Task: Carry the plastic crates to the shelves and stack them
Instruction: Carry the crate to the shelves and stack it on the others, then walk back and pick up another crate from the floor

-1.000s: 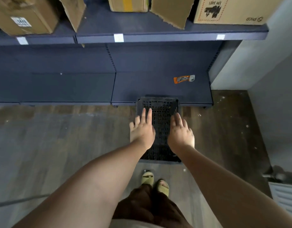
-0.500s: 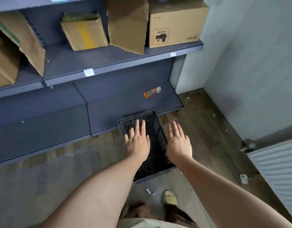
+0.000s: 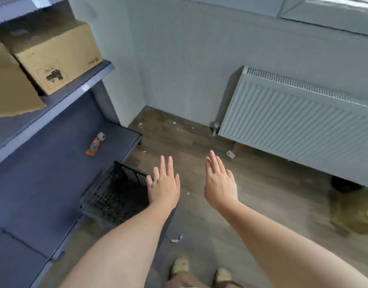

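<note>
Here, both hands are held out flat w/ fingers spread, gripping nothing. Left hand [image 3: 164, 189] overlaps the crate's right edge in view; right hand [image 3: 219, 183] is over bare floor [image 3: 262, 194]. Black crate [image 3: 114, 194] sits half on the bottom shelf [image 3: 44, 183], half over the floor. Radiator [image 3: 299, 123] at right.

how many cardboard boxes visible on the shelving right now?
2. One closed brown cardboard box stands on the upper grey metal shelf, near its right end. A second brown cardboard piece, cut by the left frame edge, sits beside it. More may lie out of frame.
</note>
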